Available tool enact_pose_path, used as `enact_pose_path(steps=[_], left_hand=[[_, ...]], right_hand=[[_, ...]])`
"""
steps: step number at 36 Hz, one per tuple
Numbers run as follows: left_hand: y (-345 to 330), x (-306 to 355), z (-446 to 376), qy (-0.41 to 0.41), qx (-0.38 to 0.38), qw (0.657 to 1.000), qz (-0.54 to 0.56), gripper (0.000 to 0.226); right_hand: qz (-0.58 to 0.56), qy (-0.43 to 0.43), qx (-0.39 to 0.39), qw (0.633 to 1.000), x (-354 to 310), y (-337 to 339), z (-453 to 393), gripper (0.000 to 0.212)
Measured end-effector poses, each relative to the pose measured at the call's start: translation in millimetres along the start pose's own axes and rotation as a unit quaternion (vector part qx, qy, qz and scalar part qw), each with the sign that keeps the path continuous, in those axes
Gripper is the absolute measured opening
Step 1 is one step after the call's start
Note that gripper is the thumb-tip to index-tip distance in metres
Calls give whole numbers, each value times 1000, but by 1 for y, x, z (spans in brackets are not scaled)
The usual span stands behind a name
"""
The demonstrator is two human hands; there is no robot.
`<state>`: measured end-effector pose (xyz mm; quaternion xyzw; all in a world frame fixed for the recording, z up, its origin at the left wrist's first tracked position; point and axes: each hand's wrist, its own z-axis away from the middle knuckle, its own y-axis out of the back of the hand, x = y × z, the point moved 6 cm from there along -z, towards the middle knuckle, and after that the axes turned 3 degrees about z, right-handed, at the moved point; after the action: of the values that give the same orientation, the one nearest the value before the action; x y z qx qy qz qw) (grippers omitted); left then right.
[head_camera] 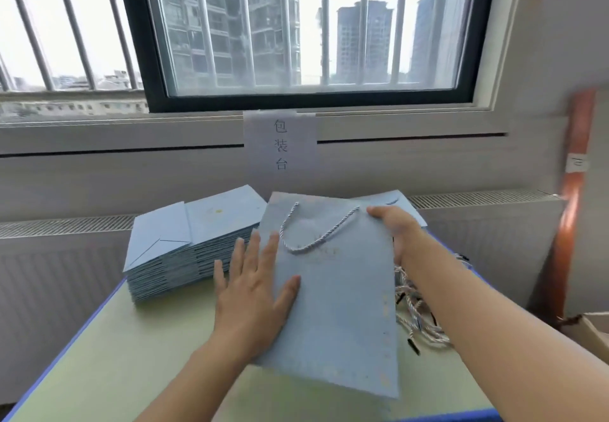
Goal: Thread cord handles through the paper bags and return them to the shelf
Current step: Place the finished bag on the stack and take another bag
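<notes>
Two bare forearms reach forward over a pale green bench (131,355) with a blue edge, set under a barred window. Between them lies a flat light-blue paper bag (339,306), its top end pointing toward the window and its bottom corner nearest the camera. A twisted white-and-blue cord handle (313,240) is already threaded through the bag's top and droops in a loop over its face.

The left hand (253,293) lies flat, palm down, fingers spread and pointing away from the body; its thumb and the inner part of the palm press on the bag's left edge, while the outer fingers rest on the bench beside it. The right hand (395,227) comes in from the lower right with the arm stretched long, and grips the bag's upper right corner, thumb on top and the other fingers hidden beneath the paper.

Just left of the bag sits a stack of folded blue bags (184,250), close to the left hand's fingertips. A tangle of loose cords (418,316) with black tips lies on the bench under the right forearm. More blue paper (392,199) shows behind the right hand. A paper sign (280,145) with printed characters hangs on the wall below the window.
</notes>
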<state>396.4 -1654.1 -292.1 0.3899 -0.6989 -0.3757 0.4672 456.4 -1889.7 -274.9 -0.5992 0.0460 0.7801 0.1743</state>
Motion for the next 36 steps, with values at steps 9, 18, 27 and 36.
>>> enact_pose_path(steps=[9,18,27,36], left_hand=[[5,28,-27,162,102,779,597,78],[-28,105,-69,163,-97,527,828,50],[-28,63,-162,189,76,645,736,46],[-87,32,-201,201,13,851,485,40]], right_hand=[[-232,82,166,955,-50,77,-14,30],[-344,78,211,912,-48,77,-45,16],[-299,34,120,946,-43,65,-88,20],[-17,59,189,980,-39,88,-121,14]])
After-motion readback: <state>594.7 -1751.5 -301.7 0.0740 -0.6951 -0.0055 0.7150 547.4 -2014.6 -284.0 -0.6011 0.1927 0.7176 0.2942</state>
